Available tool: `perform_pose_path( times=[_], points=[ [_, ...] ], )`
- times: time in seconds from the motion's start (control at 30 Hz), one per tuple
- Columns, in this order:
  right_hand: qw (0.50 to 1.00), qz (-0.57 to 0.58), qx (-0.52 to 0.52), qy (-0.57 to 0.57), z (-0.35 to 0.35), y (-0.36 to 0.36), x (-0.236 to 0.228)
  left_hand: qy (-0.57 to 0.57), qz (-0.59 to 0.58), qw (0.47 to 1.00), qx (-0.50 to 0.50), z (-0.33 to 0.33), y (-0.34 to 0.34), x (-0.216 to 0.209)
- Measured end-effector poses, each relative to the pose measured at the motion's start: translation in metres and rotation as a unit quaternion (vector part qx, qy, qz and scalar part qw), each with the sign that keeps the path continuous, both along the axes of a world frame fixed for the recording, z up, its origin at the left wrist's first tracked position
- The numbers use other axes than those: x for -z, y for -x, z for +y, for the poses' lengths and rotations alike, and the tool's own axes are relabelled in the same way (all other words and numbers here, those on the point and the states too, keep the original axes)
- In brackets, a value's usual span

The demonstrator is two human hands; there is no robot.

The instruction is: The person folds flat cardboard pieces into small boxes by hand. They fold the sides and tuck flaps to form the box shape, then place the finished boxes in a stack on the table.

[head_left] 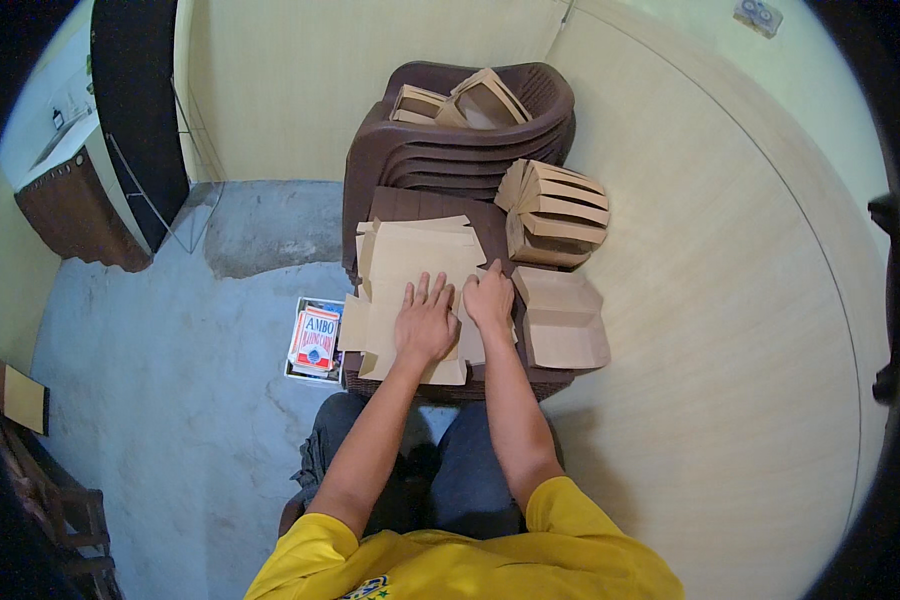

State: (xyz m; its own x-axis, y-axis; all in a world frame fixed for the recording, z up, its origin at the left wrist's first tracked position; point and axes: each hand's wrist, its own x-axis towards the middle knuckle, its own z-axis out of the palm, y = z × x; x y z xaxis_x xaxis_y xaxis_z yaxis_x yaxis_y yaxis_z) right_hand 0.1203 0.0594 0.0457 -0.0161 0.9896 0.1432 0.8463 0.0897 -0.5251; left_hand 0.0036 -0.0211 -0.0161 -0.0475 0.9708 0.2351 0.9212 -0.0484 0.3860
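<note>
While L hand (428, 325) lies flat on the blank (410, 255), R hand (490, 298) is curled at its R edge, can't tell if gripping. Blank's on the chair (395, 203), w/ open box (567, 335) just R & more boxes (560, 215) beyond.

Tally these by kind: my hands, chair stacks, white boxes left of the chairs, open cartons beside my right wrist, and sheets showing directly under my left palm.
Hands: 2, left hand and right hand
Chair stack: 1
White box: 1
Open carton: 1
Sheet: 1
Total: 6
</note>
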Motion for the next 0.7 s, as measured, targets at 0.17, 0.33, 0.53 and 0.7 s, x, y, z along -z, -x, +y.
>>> perform_pose_path(
  times=[0.17,0.33,0.53,0.7],
  points=[
    [0.999,0.036,0.007,0.019,-0.001,0.006,-0.008,-0.002,0.006,1.0,-0.01,-0.003,-0.001,-0.007],
    [0.996,0.034,0.057,0.064,0.006,0.018,-0.013,0.022,-0.064,0.997,-0.047,0.011,0.006,-0.029],
    [0.996,0.012,0.044,0.079,0.017,0.025,-0.018,-0.048,-0.172,0.977,-0.112,0.035,0.01,-0.028],
    [0.984,0.111,0.127,0.052,0.038,0.014,0.006,-0.099,-0.075,0.99,-0.069,0.028,0.007,-0.011]
  ],
)
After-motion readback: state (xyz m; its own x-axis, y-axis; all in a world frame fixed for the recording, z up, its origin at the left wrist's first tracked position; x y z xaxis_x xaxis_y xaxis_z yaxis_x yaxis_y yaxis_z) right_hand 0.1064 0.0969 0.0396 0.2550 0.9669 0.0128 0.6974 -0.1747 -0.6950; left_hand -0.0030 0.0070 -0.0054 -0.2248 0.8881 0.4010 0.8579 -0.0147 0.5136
